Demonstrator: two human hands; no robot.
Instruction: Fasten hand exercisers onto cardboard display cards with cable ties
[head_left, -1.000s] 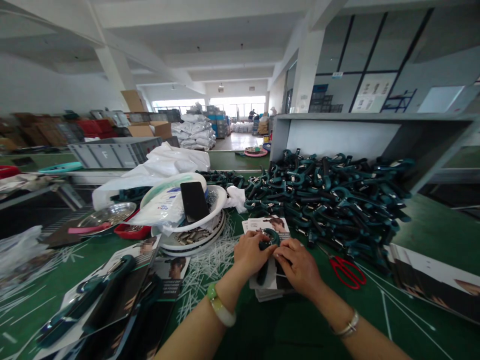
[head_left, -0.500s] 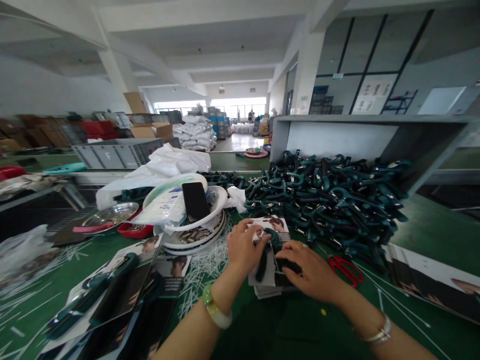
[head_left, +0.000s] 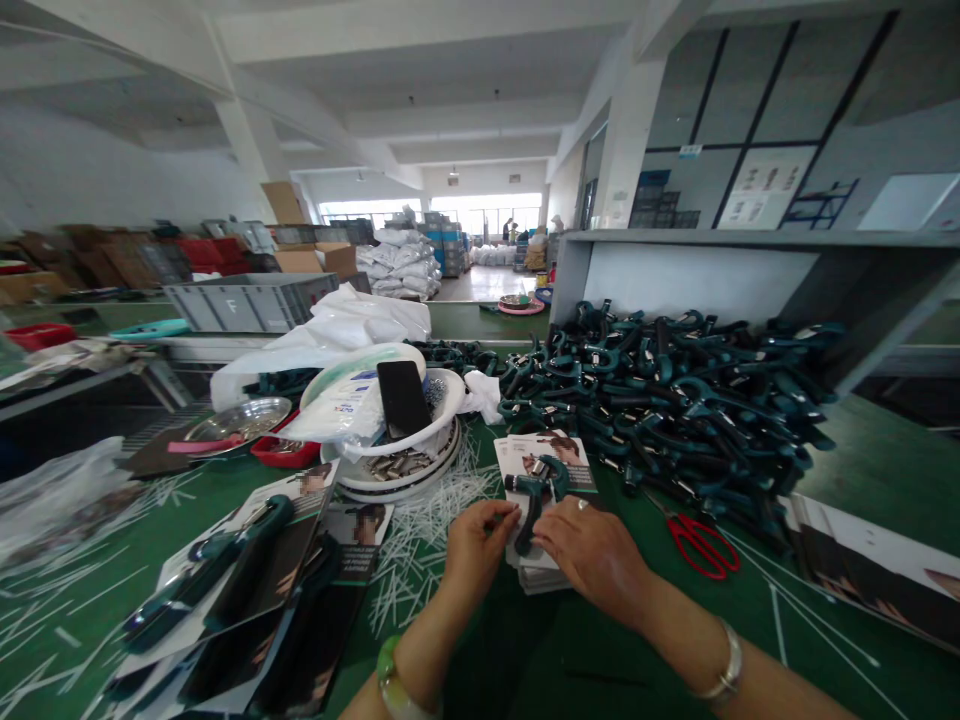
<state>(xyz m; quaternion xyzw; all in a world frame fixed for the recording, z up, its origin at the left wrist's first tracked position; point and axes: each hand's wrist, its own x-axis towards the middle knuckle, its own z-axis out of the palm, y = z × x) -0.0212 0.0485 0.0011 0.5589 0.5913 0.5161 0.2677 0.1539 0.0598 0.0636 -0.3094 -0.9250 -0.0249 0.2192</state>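
A dark green tube cutter (head_left: 553,474) with a black handle lies on a stack of printed cards (head_left: 541,578) on the green bench. My left hand (head_left: 478,542) is just left of the stack, its thumb and forefinger pinched together; whatever is between them is too small to make out. Over the stack's lower right, my right hand (head_left: 596,548) has its bent fingers closed at the cutter's handle, hiding part of it. Several carded tube cutters (head_left: 247,560) lie at the left. Thin white plastic ties (head_left: 420,560) are strewn between them and the stack.
A big heap of tube cutters (head_left: 675,400) fills the back right, before a grey open box (head_left: 697,270). Red-handled scissors (head_left: 703,546) lie right of my hands, near more cards (head_left: 870,555). A phone (head_left: 403,398) rests on a white basin (head_left: 450,405). Steel dish (head_left: 259,415) at left.
My left hand has let go of the tube cutter and drawn down toward me, pinching now. My right hand has shifted left across the handle. The view has turned slightly left.
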